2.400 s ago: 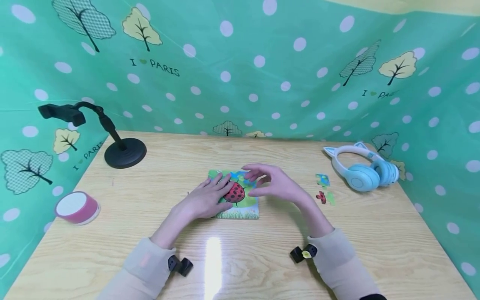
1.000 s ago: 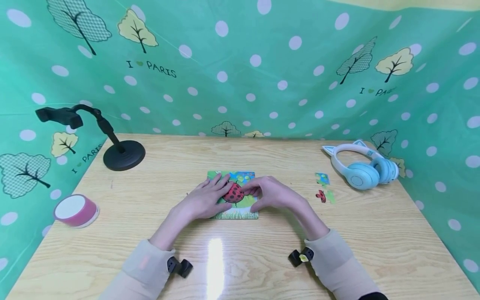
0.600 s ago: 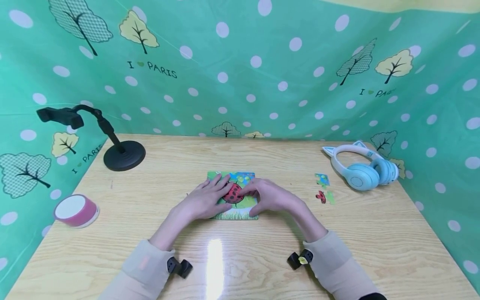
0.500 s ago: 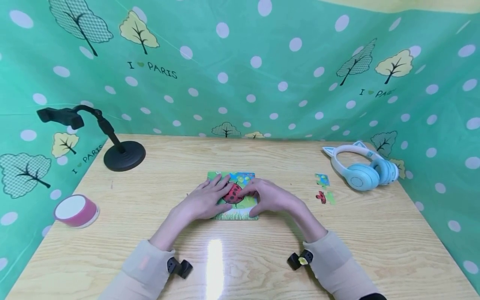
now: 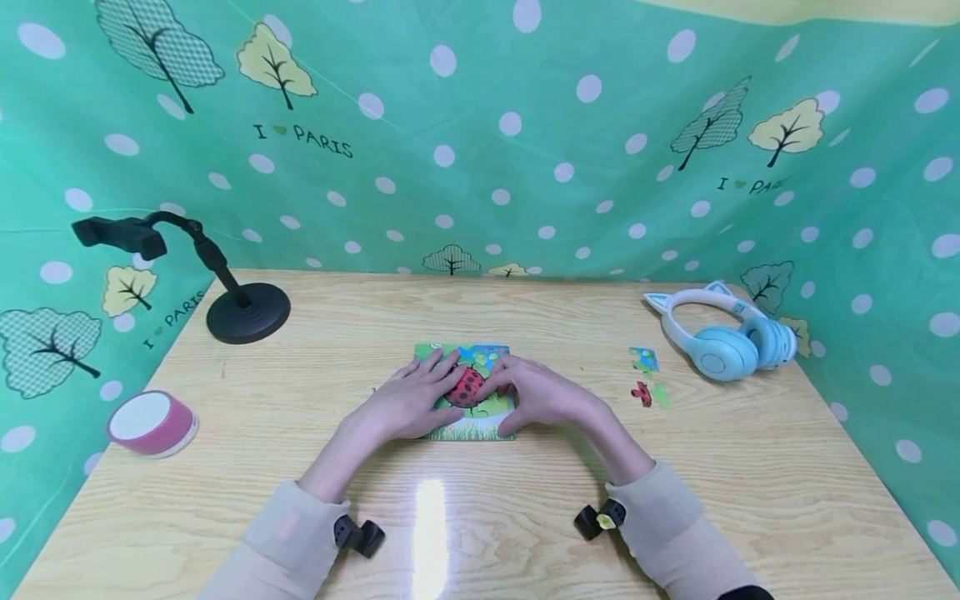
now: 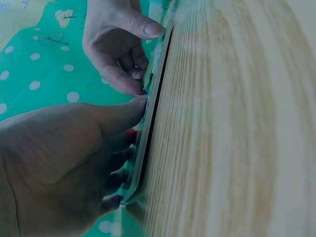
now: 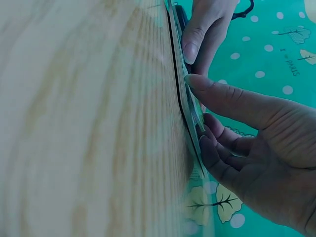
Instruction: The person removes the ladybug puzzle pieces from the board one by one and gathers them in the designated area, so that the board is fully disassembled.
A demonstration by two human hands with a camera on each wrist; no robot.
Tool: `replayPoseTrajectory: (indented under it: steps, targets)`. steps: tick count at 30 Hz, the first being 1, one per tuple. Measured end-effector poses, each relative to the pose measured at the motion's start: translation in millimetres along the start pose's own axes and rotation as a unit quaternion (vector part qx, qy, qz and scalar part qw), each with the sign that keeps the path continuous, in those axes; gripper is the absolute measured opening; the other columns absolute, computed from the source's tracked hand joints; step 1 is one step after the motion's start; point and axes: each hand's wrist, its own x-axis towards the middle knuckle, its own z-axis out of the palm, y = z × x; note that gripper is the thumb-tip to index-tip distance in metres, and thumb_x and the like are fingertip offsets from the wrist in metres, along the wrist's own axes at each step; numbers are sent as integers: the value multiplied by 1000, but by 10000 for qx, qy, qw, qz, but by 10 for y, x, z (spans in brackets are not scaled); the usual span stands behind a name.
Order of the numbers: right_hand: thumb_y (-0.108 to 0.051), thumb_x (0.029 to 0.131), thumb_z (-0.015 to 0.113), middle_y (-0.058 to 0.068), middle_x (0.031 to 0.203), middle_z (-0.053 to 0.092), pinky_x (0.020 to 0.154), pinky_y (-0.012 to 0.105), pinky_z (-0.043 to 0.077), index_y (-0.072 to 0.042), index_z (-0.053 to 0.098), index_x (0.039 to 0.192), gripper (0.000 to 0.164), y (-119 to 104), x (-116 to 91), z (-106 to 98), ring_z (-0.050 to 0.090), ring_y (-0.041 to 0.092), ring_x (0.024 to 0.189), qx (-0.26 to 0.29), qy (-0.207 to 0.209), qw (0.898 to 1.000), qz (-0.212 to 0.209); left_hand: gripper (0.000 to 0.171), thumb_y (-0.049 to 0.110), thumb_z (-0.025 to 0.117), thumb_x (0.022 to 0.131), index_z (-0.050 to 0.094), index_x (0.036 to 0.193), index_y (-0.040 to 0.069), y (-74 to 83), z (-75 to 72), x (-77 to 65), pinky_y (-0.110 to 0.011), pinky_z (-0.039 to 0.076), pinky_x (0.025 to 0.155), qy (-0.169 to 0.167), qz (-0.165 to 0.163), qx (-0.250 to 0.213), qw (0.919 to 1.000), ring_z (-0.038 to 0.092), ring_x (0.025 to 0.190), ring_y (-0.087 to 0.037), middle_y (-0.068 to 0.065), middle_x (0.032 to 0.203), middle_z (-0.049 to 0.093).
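A ladybug jigsaw puzzle (image 5: pixel 472 429) lies flat on the wooden table in the head view. My left hand (image 5: pixel 408 400) is spread over its left half, fingers straight and resting on the picture. From the right side my right hand (image 5: pixel 543 392) reaches over the puzzle, its fingers curled at the ladybug's right edge and its thumb at the board's right border. In the right wrist view a thin green puzzle piece (image 7: pixel 199 120) tilts up from the board at the right hand's fingertips. The hand hides most of that piece from above.
Right of the puzzle lie loose pieces: a blue-green one (image 5: pixel 644 359) and a red-and-green one (image 5: pixel 649 394). Blue cat-ear headphones (image 5: pixel 723 350) rest at the back right. A black gooseneck stand (image 5: pixel 249 312) and a pink-and-white cylinder (image 5: pixel 153 423) stand at the left.
My right hand has come down from above the puzzle onto its right half, and its fingers have curled in. A piece edge there now tilts up. My left hand has stayed in place.
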Motion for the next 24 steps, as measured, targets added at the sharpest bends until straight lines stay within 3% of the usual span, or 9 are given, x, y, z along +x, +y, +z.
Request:
replayPoseTrajectory:
  steps: [9, 24]
  targets:
    - [-17, 72, 94, -1, 109, 60, 78, 24, 46, -25, 77, 122, 54, -4, -1, -1, 51, 15, 92, 22, 24, 10000, -38, 71, 47, 54, 105, 32, 162, 11, -3, -13, -2, -58, 13, 132, 30, 34, -39, 10000, 9, 163, -34, -9, 174, 15]
    - [-13, 70, 95, 1, 114, 58, 76, 24, 45, -25, 76, 125, 60, 25, 11, 1, 50, 17, 92, 168, -89, 9998, -113, 71, 47, 53, 105, 31, 162, 12, -17, -7, 9, -57, 12, 132, -6, 24, 5, 10000, 8, 163, -33, -8, 175, 14]
